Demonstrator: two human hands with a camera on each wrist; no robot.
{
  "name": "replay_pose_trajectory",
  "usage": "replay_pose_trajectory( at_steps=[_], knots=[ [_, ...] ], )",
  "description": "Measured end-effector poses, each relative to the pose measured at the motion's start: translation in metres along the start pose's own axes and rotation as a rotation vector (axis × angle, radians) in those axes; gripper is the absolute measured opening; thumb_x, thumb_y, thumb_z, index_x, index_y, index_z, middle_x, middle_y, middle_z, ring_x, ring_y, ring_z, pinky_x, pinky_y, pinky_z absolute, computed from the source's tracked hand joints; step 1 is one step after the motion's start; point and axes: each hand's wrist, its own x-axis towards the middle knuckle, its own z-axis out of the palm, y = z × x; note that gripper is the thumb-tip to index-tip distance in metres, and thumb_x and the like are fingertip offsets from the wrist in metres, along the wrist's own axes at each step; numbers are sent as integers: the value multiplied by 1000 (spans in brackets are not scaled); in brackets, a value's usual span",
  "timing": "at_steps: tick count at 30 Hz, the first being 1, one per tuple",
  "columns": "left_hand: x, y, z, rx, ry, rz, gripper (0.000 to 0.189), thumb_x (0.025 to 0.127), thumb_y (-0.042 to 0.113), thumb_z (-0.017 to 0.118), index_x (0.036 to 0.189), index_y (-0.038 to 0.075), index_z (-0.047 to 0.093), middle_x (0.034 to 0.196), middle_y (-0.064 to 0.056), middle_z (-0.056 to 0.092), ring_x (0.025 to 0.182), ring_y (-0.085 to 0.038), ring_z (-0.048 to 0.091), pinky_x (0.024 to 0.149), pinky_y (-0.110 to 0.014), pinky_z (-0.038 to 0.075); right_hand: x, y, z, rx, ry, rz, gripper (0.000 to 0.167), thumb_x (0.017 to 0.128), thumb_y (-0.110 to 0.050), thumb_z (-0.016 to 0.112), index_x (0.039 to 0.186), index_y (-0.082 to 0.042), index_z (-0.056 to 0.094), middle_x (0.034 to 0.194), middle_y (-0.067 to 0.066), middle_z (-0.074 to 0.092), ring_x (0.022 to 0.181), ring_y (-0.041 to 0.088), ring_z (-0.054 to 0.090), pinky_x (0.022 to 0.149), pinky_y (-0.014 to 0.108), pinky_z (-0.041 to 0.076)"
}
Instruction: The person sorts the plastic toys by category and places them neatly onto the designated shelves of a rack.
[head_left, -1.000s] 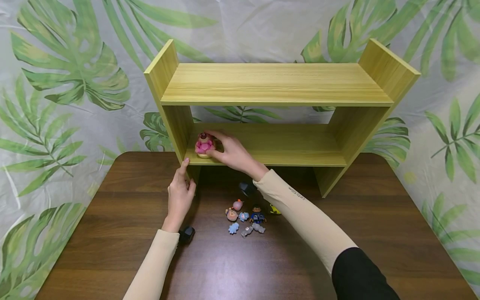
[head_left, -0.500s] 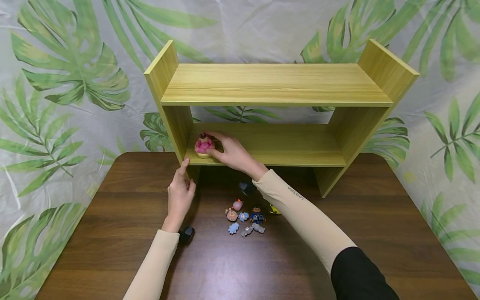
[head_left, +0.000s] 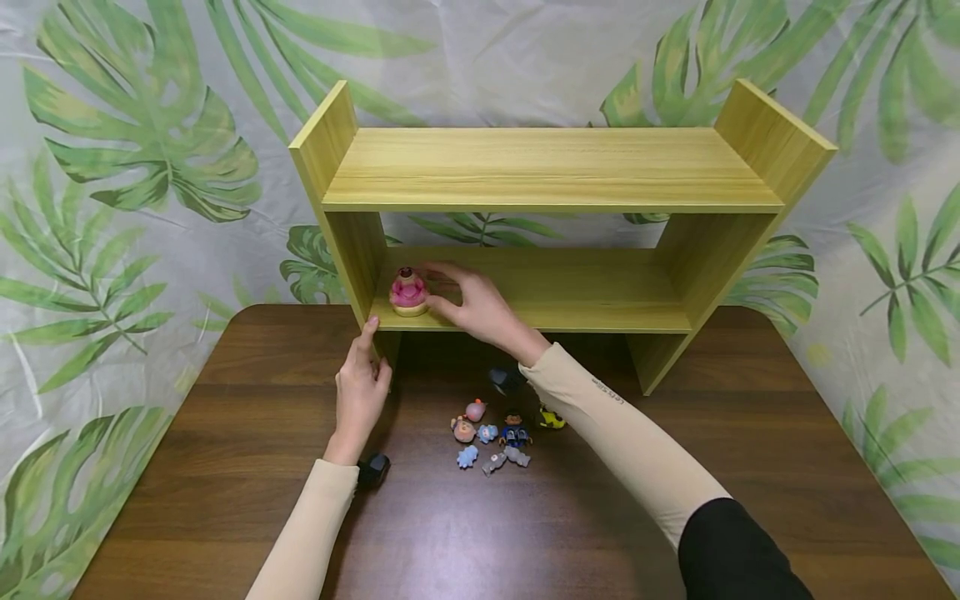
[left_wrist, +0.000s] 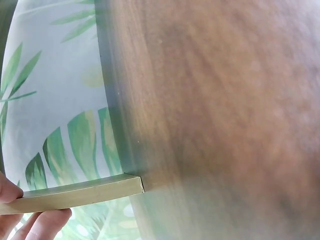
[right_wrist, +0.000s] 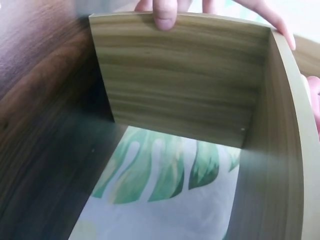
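Observation:
A pink bear figure (head_left: 408,293) with a cream base sits upright at the left end of the middle board of a wooden shelf (head_left: 555,287). Just right of it is my right hand (head_left: 480,308), its thumb and fingers spread apart beside the figure. My left hand (head_left: 362,387) grips the shelf's left side panel (right_wrist: 185,75) below that board. In the left wrist view, a thumb (left_wrist: 9,191) lies on one face of the panel and fingers on the other. One left finger points up to the board's front corner.
Several small toys lie on the brown table (head_left: 247,467) in front of the shelf, among them a figure in blue (head_left: 514,432), a yellow toy (head_left: 551,418) and grey pieces (head_left: 506,460). Above the figure runs the top board (head_left: 555,167). A leaf-patterned cloth hangs behind.
My right hand has let go of the pink bear figure and drawn back slightly to the right. The figure stays on the board, and my left hand keeps its place.

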Motion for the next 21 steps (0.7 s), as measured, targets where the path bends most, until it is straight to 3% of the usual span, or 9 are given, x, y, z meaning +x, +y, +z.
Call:
replay_pose_trajectory(
  at_steps=[7, 21],
  knots=[
    [0, 1, 1, -11, -3, -3, 89, 80, -18, 56, 147, 33, 26, 103, -21, 55, 53, -15, 32, 48, -34, 32, -15, 2, -12, -10, 47, 6, 47, 91, -10, 64, 136, -1, 51, 129, 16, 57, 112, 28, 58, 97, 31, 42],
    [-1, 1, 1, 4, 12, -6, 88, 79, -18, 55, 146, 32, 28, 105, -19, 56, 52, -15, 30, 48, -34, 31, -46, 10, -28, 130, 101, -73, 43, 90, 0, 62, 131, 7, 51, 124, 23, 57, 111, 32, 56, 96, 31, 43]
  ],
)
